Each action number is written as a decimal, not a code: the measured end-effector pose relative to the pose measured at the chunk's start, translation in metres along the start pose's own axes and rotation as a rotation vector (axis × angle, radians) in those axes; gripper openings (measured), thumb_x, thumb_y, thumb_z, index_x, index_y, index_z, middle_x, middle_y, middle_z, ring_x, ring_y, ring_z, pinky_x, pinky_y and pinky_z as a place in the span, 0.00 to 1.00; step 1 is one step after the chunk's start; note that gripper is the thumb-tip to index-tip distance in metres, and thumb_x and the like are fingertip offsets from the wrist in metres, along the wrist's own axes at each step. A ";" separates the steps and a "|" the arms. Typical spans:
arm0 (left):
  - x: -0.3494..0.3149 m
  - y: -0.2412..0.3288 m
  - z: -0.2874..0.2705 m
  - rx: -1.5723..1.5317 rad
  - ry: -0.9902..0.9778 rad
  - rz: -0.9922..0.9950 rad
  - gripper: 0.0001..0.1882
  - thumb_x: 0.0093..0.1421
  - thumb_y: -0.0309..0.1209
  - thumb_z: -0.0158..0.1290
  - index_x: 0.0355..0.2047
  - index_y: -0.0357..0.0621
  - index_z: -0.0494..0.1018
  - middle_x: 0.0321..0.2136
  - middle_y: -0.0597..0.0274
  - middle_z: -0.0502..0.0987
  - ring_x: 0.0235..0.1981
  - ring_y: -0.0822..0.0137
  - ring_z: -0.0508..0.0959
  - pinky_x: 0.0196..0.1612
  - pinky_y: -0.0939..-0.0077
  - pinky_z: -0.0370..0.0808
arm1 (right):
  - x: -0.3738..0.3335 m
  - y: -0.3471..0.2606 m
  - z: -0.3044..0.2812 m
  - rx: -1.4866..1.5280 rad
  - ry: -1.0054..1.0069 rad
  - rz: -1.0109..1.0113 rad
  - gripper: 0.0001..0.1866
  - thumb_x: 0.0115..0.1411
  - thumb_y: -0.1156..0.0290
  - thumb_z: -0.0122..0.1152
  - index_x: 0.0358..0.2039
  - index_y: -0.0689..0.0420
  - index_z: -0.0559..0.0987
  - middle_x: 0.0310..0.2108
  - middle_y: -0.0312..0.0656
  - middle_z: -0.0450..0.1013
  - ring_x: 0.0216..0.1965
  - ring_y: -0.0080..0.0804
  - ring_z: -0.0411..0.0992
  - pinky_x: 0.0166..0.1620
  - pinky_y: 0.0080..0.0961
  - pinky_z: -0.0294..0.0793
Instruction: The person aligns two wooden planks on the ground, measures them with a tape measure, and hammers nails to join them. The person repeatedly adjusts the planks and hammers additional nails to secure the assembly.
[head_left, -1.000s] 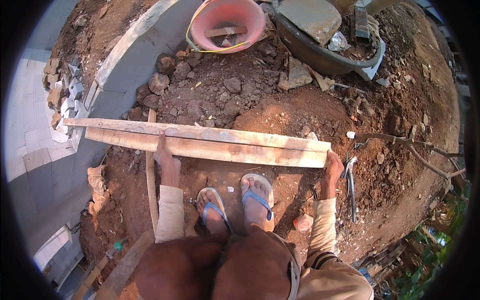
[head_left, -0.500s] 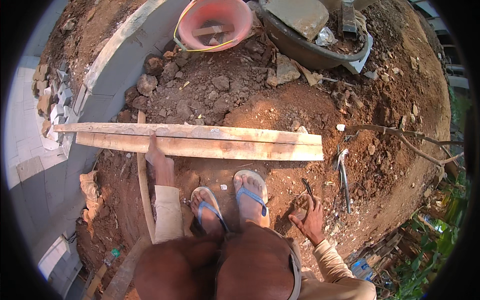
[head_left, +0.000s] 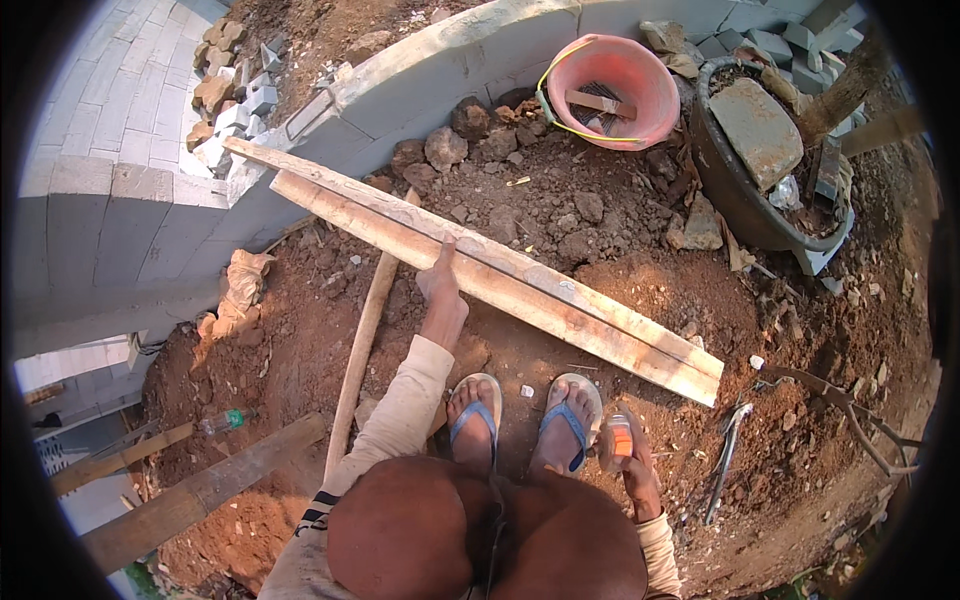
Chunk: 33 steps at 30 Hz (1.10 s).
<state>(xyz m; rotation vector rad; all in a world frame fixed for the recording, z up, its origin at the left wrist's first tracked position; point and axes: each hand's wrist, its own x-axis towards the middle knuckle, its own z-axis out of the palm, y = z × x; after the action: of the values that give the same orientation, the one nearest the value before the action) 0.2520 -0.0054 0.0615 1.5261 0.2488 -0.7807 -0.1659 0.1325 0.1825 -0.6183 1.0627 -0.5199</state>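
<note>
Two long pale boards (head_left: 520, 290) lie together slantwise before me, a narrow dark gap between them. My left hand (head_left: 441, 292) is closed on their near edge, one finger reaching up onto the far board. A round wooden pole (head_left: 362, 365) passes under the boards. Beside my right foot, my right hand (head_left: 641, 472) is wrapped round a small clear plastic container (head_left: 616, 440) with an orange label. Its contents cannot be made out. Right of that hand, a metal tool with a long handle (head_left: 727, 465), perhaps a hammer, lies on the soil.
Beyond the boards stand a pink bucket (head_left: 650, 95) and a black tub (head_left: 722, 180) holding a stone slab (head_left: 752, 135). A low curved block wall (head_left: 410, 95) runs along the far left. Planks (head_left: 215, 485) lie at lower left, a branch (head_left: 850, 405) at right.
The view has turned left, so the boards now slant down to the right. My right hand, earlier loosely spread low over the ground, now grips the clear container. My left hand stays on the boards.
</note>
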 end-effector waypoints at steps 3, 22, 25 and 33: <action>0.000 0.002 0.001 0.002 0.004 0.016 0.33 0.61 0.38 0.74 0.57 0.26 0.76 0.52 0.54 0.81 0.48 0.63 0.80 0.52 0.64 0.78 | 0.087 -0.002 0.061 -0.146 -0.211 0.076 0.52 0.53 0.60 0.73 0.76 0.59 0.60 0.57 0.48 0.75 0.58 0.41 0.75 0.60 0.37 0.75; -0.008 0.012 -0.003 0.112 -0.037 -0.073 0.31 0.62 0.43 0.72 0.54 0.31 0.77 0.46 0.54 0.82 0.43 0.60 0.83 0.45 0.62 0.82 | 0.331 0.115 0.133 0.141 -0.306 -0.022 0.28 0.59 0.69 0.76 0.59 0.59 0.78 0.48 0.36 0.79 0.49 0.26 0.76 0.53 0.26 0.76; -0.009 0.015 -0.003 0.108 -0.036 -0.072 0.31 0.62 0.43 0.72 0.55 0.32 0.76 0.47 0.54 0.82 0.45 0.60 0.83 0.47 0.62 0.81 | 0.333 0.119 0.124 -0.028 -0.301 -0.067 0.30 0.62 0.72 0.71 0.64 0.57 0.74 0.53 0.36 0.75 0.52 0.28 0.75 0.53 0.26 0.79; -0.007 0.017 -0.007 0.100 -0.073 -0.118 0.33 0.62 0.44 0.72 0.58 0.34 0.75 0.50 0.53 0.81 0.48 0.60 0.82 0.51 0.63 0.80 | 0.304 0.068 0.132 0.018 -0.405 -0.050 0.29 0.58 0.73 0.75 0.60 0.60 0.77 0.42 0.35 0.76 0.38 0.24 0.74 0.41 0.26 0.77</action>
<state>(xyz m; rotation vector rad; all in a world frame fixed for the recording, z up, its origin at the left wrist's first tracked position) 0.2591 0.0010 0.0793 1.5838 0.2504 -0.9521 0.0823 0.0082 -0.0111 -0.7011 0.6608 -0.4235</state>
